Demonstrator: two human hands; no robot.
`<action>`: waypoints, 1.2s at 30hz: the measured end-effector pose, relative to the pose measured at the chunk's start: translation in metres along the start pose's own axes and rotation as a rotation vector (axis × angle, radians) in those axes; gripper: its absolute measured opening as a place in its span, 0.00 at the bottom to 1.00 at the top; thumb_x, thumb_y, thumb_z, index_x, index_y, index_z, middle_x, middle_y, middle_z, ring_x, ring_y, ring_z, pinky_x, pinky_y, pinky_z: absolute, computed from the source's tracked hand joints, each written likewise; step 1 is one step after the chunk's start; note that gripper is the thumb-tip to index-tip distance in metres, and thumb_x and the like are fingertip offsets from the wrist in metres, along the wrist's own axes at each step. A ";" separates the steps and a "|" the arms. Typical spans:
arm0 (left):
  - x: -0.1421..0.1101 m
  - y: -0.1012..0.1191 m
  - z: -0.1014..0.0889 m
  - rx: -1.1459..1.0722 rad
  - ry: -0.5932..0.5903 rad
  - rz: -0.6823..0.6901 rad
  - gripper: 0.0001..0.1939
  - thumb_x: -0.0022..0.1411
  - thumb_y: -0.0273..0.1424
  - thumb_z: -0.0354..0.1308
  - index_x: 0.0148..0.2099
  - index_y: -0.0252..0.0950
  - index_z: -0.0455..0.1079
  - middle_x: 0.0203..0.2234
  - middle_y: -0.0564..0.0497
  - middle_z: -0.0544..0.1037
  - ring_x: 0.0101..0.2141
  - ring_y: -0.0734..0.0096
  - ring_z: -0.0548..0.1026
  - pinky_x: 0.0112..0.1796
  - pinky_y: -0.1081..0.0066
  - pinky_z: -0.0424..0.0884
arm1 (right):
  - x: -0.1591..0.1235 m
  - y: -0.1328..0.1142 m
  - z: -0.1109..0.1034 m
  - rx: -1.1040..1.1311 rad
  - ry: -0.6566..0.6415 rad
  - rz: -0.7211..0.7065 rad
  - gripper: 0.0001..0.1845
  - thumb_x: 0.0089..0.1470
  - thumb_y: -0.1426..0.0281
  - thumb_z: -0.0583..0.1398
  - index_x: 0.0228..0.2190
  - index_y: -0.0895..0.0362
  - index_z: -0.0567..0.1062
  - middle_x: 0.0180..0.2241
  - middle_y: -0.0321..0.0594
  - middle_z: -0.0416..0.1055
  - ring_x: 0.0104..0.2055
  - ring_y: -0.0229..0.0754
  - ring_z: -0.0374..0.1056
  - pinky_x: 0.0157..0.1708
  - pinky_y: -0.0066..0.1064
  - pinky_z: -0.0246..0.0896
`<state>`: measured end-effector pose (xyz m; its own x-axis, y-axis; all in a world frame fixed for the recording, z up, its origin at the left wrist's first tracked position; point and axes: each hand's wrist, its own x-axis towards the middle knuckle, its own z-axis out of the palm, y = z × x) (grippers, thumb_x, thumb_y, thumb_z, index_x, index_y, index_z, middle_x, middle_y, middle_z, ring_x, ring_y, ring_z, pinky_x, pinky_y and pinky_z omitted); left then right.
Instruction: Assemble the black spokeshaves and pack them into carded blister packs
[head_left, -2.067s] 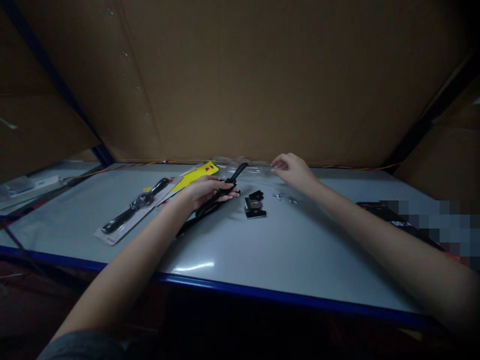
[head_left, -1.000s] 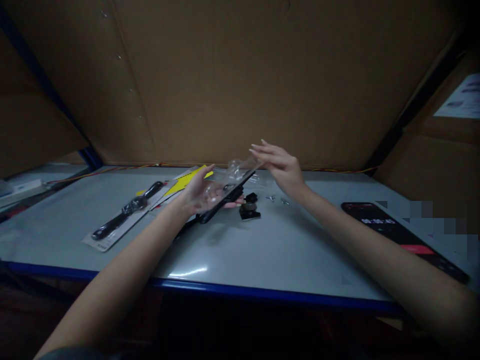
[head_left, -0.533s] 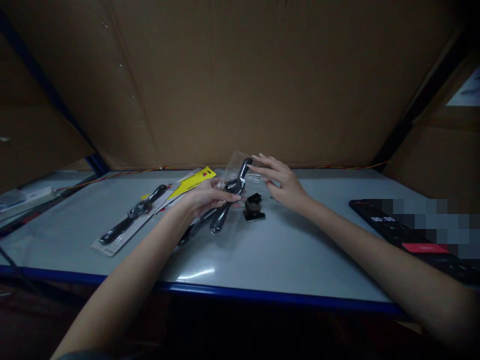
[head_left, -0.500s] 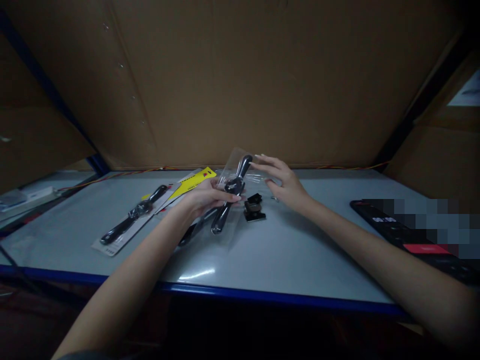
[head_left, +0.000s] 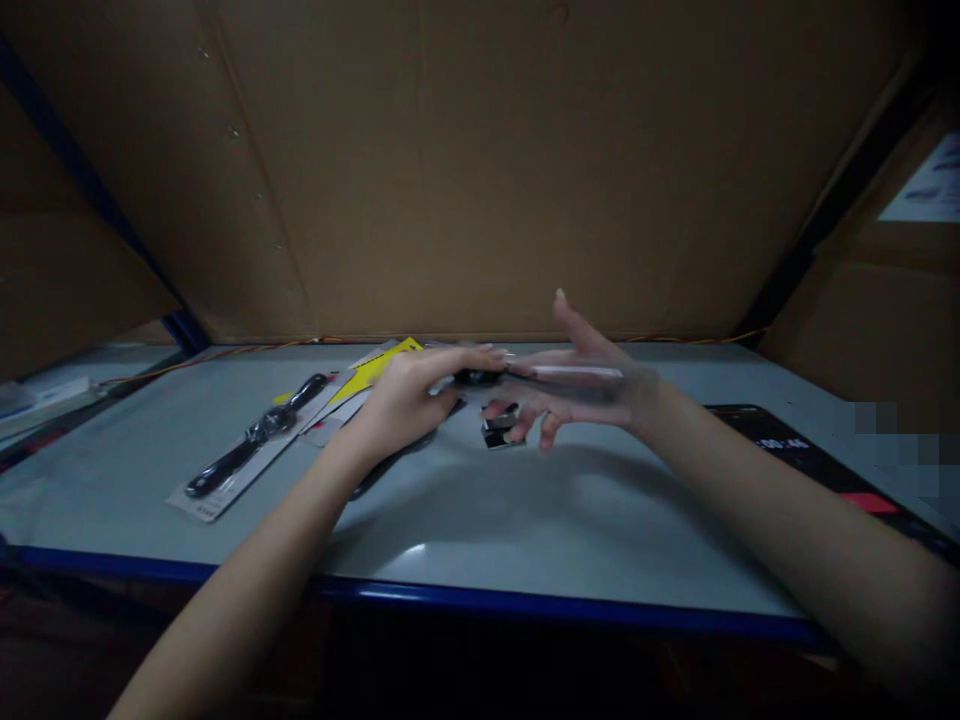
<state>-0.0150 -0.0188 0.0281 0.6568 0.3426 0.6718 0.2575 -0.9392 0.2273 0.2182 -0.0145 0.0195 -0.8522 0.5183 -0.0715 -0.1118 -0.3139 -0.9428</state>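
My left hand (head_left: pixel 401 398) is closed on a black handled tool (head_left: pixel 474 377) inside a clear plastic cover, held level just above the grey table (head_left: pixel 525 520). Only the tool's dark middle shows past my fingers. My right hand (head_left: pixel 581 392) is beside it, palm towards me, thumb up and fingers spread. The pale end of the clear cover (head_left: pixel 574 372) lies across its palm. The right hand is slightly smeared by motion. Small black parts (head_left: pixel 501 431) lie on the table right under both hands.
A second black handled tool on a white card (head_left: pixel 247 450) lies at the left, with a yellow card (head_left: pixel 379 364) behind it. A dark phone (head_left: pixel 814 462) with a lit screen lies at the right. Brown cardboard walls the back. The blue table edge (head_left: pixel 480 598) runs near me.
The tool in its clear cover has gone from tilted upright to level. My right hand has turned palm-up under the cover's end, and my left hand has shifted over the tool.
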 end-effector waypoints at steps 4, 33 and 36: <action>-0.002 -0.008 0.008 0.224 -0.198 0.144 0.21 0.56 0.16 0.48 0.50 0.36 0.67 0.49 0.46 0.73 0.52 0.68 0.68 0.51 0.64 0.65 | 0.002 0.009 0.002 -0.121 0.088 0.092 0.36 0.49 0.62 0.61 0.57 0.58 0.56 0.42 0.51 0.72 0.31 0.43 0.73 0.24 0.32 0.70; -0.036 -0.112 -0.013 0.892 -0.272 -0.804 0.22 0.60 0.33 0.45 0.56 0.30 0.59 0.38 0.37 0.76 0.37 0.55 0.76 0.35 0.65 0.68 | 0.025 0.028 0.011 -0.076 0.772 -0.248 0.28 0.44 0.75 0.63 0.47 0.56 0.62 0.38 0.46 0.71 0.29 0.41 0.71 0.26 0.33 0.68; -0.033 -0.107 -0.013 0.918 -0.184 -0.705 0.23 0.60 0.27 0.44 0.57 0.31 0.57 0.39 0.39 0.77 0.37 0.57 0.76 0.36 0.66 0.68 | 0.026 0.031 0.008 -0.064 0.782 -0.249 0.27 0.44 0.75 0.63 0.47 0.56 0.62 0.38 0.46 0.71 0.30 0.40 0.71 0.26 0.33 0.68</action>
<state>-0.0731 0.0699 -0.0094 0.2372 0.8496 0.4711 0.9712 -0.1958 -0.1360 0.1884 -0.0173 -0.0087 -0.2015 0.9786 -0.0415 -0.2007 -0.0828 -0.9761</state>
